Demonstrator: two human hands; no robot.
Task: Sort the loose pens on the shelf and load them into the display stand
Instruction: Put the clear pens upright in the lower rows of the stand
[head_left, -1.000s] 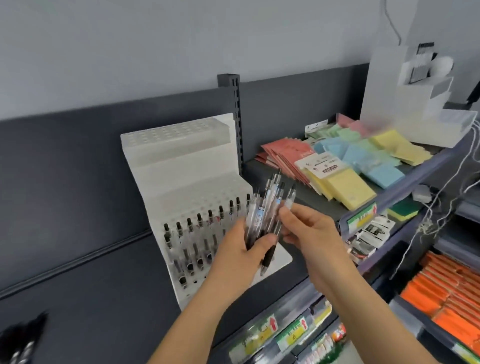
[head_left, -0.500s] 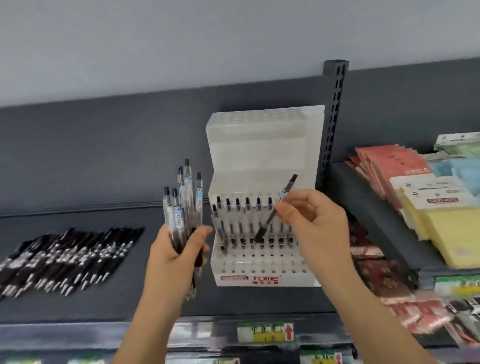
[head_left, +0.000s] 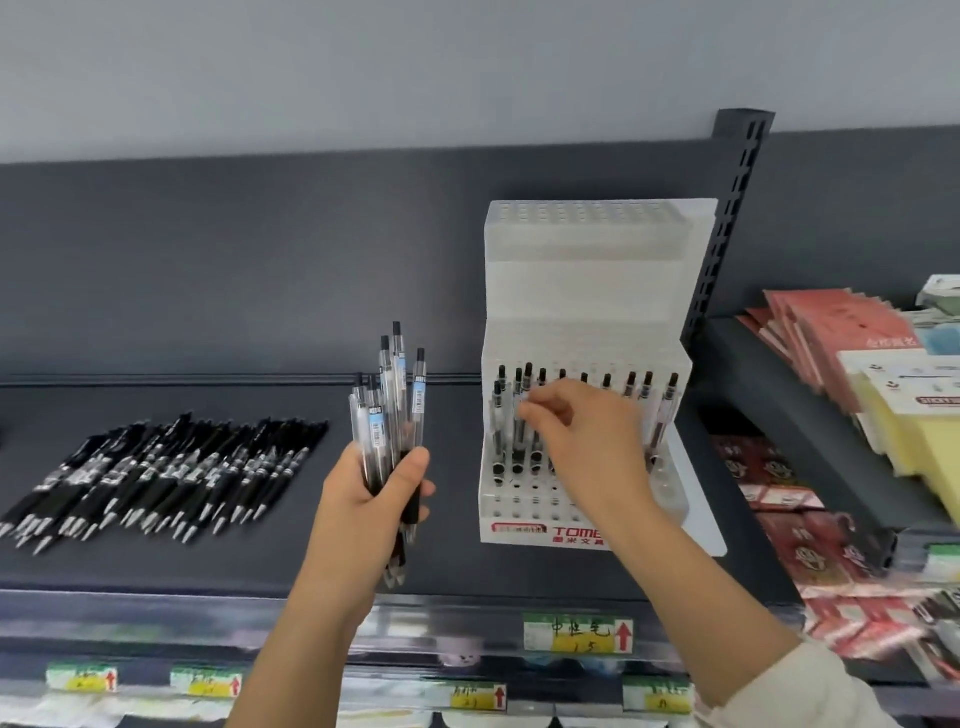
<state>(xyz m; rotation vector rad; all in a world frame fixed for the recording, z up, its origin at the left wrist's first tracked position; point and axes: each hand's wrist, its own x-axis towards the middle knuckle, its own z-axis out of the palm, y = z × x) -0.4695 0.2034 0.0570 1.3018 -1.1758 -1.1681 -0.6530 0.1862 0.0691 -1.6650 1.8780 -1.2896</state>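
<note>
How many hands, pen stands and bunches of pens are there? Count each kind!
Hands: 2, the left hand and the right hand
Pen stands: 1, the display stand
Pen bunches: 2, clear pens in the left hand, black pens on the shelf
Total: 5

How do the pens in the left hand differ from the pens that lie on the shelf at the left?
The held pens have clear barrels; the shelf pens look black. The held pens stand upright, gripped in the left hand; the shelf pens lie flat on the dark shelf, side by side. Both are push-button pens, not yet in the display stand.
</note>
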